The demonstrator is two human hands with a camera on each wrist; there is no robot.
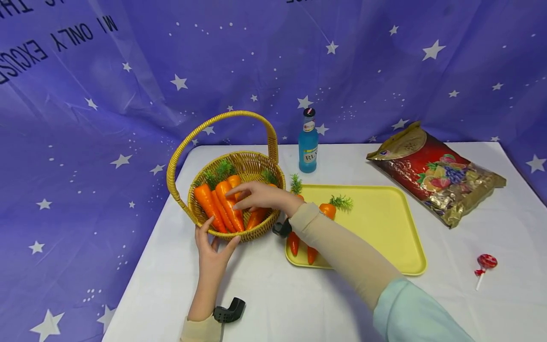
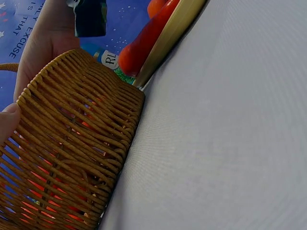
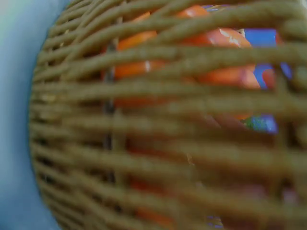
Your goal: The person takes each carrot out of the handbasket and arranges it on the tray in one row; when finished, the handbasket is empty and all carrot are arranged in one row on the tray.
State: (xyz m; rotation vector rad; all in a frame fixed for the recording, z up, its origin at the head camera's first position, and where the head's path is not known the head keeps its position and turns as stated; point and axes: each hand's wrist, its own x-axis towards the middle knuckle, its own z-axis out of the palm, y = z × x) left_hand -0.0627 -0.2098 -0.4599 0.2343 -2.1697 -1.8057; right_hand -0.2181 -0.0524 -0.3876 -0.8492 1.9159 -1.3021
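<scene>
A yellow-brown woven basket (image 1: 256, 232) with a tall arched handle holds several orange carrots (image 1: 208, 204) with green tops. At its near side, my left hand (image 1: 212, 259) holds the rim, with thumb and fingers spread apart. In the left wrist view, one digit of that hand (image 2: 7, 122) touches the basket rim. Over the carrots reaches my right hand (image 1: 262, 195), fingers loosely bent, with a gap between thumb and index finger. It appears to hold nothing, though its underside is hidden. The right wrist view shows mostly the blurred basket wall (image 3: 144, 110), with carrots behind the weave.
A yellow tray (image 1: 376, 228) right of the basket carries orange-red carrots (image 1: 293, 243), partly covered by my right forearm. Behind stands a blue bottle (image 1: 308, 147). A red and gold candy bag (image 1: 436, 175) lies at the back right, a red lollipop (image 1: 487, 261) nearer.
</scene>
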